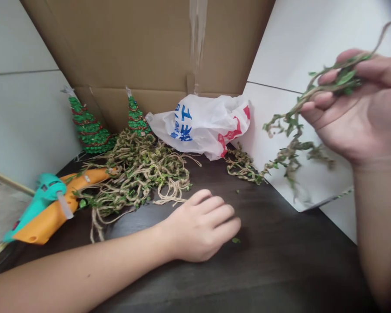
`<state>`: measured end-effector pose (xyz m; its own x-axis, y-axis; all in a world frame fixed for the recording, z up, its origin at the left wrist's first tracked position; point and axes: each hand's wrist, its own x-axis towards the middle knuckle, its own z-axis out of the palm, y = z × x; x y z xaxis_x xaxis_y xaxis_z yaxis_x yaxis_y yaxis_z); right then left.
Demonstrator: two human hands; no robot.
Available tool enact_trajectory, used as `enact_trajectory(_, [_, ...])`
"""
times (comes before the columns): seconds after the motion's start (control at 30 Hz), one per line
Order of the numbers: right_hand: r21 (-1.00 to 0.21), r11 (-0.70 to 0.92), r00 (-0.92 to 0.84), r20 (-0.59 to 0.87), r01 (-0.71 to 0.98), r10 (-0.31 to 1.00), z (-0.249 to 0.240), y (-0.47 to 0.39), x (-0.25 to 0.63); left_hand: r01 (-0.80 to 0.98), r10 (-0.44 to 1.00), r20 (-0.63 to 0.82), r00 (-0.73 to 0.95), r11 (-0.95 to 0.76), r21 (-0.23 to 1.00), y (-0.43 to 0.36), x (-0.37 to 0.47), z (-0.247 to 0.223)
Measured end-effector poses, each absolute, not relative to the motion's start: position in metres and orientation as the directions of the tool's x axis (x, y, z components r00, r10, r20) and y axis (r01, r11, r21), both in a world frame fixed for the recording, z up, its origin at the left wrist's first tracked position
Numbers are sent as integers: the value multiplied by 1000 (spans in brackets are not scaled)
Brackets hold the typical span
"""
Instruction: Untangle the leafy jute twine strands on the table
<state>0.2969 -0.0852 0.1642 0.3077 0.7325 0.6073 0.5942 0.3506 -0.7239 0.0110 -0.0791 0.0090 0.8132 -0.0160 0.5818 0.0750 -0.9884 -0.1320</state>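
My right hand is raised at the right, its fingers closed on a twine garland with small green leaves. The garland dangles below the fingers, and its lower strands are blurred. Low over the dark table, my left hand has its fingers curled in, knuckles up; whatever may be inside them is hidden. Beyond my left hand lies a tangled heap of leafy twine, with loose cord ends trailing toward me. A smaller bunch of leafy twine rests near the right wall panel.
A teal glue gun lies in an orange holder at the left. Two small green Christmas trees, a larger one and a smaller one, stand behind the heap. A white plastic bag sits against the cardboard at the back.
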Motion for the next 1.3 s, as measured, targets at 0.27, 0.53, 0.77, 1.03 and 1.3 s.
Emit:
enact_trajectory(0.27, [-963,267,-187,268,-27,945,156,-102,203,410,475,722,504,-867,284,-66,10,0])
enact_trajectory(0.53, [-980,186,-31,184,77,982,160,-103,207,282,497,616,611,-864,417,-58,13,-6])
enact_trajectory(0.77, [-966,251,346,214,-64,913,170,-91,255,263,545,612,574,-830,492,-56,15,0])
enact_trajectory(1.03, [-847,403,511,530,346,677,167,-79,274,336,588,435,682,-780,528,-54,17,3])
enact_trajectory(1.3, [-543,99,200,465,834,862,139,-69,282,316,568,429,702,-789,527,-56,15,6])
